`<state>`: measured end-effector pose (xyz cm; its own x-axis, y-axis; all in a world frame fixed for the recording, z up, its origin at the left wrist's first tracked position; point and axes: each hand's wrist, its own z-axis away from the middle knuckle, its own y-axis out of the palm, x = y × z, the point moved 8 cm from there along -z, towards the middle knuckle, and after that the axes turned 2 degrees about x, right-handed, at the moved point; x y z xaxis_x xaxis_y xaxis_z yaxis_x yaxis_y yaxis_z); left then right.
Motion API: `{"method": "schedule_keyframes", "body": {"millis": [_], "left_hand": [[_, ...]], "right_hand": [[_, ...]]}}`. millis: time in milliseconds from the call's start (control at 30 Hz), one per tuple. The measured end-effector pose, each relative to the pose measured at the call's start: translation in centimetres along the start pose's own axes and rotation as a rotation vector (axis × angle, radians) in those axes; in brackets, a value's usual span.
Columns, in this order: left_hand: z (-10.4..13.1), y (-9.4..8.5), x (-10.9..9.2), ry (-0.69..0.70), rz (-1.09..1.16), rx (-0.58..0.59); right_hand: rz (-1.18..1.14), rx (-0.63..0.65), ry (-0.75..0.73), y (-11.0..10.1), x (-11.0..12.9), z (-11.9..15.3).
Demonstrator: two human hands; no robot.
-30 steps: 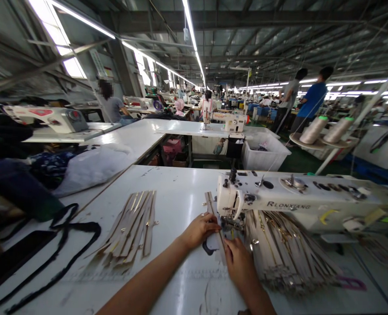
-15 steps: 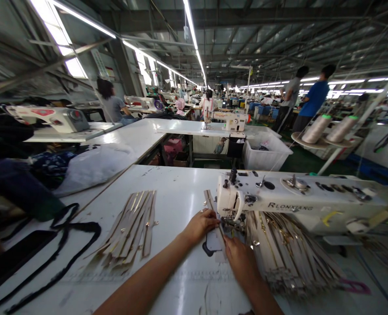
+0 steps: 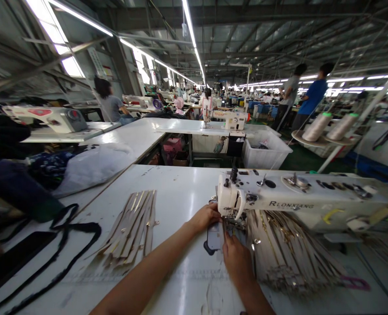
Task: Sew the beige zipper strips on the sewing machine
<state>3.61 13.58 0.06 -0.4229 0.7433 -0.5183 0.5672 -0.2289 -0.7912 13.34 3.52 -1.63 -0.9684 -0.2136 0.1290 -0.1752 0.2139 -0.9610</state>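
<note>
A beige zipper [image 3: 222,232] lies lengthwise at the needle end of the white sewing machine [image 3: 273,194]. My left hand [image 3: 207,217] has its fingers closed on the zipper's left side, close to the presser foot. Nearer to me, my right hand [image 3: 237,253] pinches the same zipper at its right edge. The zipper's far end is mostly hidden behind the machine head. To the left lies a loose row of beige zippers [image 3: 133,227] with gold teeth and pulls. A thick bundle of similar zippers [image 3: 289,249] sits right of my right hand, partly under the machine arm.
Black straps [image 3: 93,229] lie at the table's left. Thread cones [image 3: 317,127] stand on a holder at the right. Past the table are a white plastic bin [image 3: 268,151] and another sewing machine [image 3: 235,120]. Several people sit or stand farther off.
The zipper has moved away from me and slightly right, so its far end has gone behind the machine head. My left hand has shifted slightly right and forward with it.
</note>
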Motion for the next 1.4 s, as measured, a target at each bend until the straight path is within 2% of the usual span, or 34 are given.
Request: {"method": "schedule_keyframes", "body": {"millis": [367, 600, 833, 1000, 1167, 1300, 1400], "left_hand": [[0.1, 0.0, 0.0, 0.014, 0.009, -0.009], [0.0, -0.1, 0.0, -0.012, 0.008, -0.007], [0.8, -0.3, -1.3, -0.107, -0.076, 0.007], [1.9, -0.2, -2.3, -0.2, -0.152, 0.042], [1.7, -0.2, -2.1, -0.22, -0.162, 0.062], [1.9, -0.1, -2.1, -0.212, -0.128, 0.033], [2.7, -0.5, -2.6, -0.256, -0.116, -0.048]], "right_hand": [[-0.027, 0.007, 0.008, 0.3, 0.0, -0.1], [-0.046, -0.016, -0.002, -0.3, -0.1, 0.0], [-0.154, -0.011, 0.001, -0.4, -0.7, 0.5], [-0.133, 0.016, -0.002, -0.6, -0.5, 0.5], [-0.099, 0.031, -0.003, -0.4, -0.4, 0.3], [-0.105, 0.033, -0.01, -0.3, -0.4, 0.3], [-0.108, 0.031, -0.01, -0.4, -0.4, 0.3]]}}
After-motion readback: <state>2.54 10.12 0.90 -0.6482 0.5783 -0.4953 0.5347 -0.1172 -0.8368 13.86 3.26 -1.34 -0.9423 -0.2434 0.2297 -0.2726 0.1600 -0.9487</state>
